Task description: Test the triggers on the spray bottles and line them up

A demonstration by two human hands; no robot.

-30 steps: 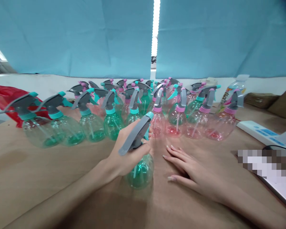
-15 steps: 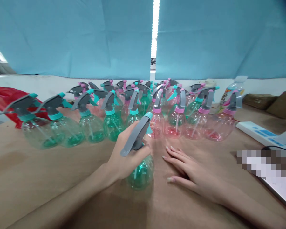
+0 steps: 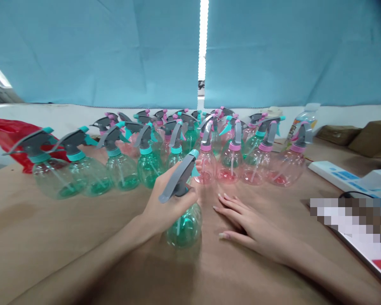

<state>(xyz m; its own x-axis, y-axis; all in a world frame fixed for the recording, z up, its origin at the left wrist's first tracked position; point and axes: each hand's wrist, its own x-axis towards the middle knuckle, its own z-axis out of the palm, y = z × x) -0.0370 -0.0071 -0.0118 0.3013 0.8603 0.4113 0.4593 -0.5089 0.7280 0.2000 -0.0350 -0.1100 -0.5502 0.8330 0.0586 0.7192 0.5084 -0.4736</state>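
So, only the head view to go on here. Near the middle of the frame, our left hand [image 3: 161, 212] is wrapped round the neck of a green spray bottle [image 3: 184, 231], just under its grey sprayer head [image 3: 178, 178]. The bottle's body looks roughly upright, but we can't tell if its base is touching the worktop [image 3: 51, 228] or hanging just above it. Our right hand [image 3: 257, 231] lies palm down at lower right of centre, fingers loosely spread, holding nothing.

We'd call the step in hand gripping and steadying that one bottle. The next move, we reckon, calls for a firm neck grip and a bit of care: the teal-collared bottles [image 3: 123, 173] stand close behind, left of centre, with the pink-collared bottles [image 3: 228, 176] right of centre, so a careless swing could knock one. More sprayers crowd in behind both lots.

Compared with half a second ago, not much is different. Same grip, same resting right hand. The clear drink bottle [image 3: 307, 114] at upper right sits a little further left in the frame, and the red plastic bag [image 3: 6, 129] at the left edge barely budges, so it's probably our head shifting rather than the things.
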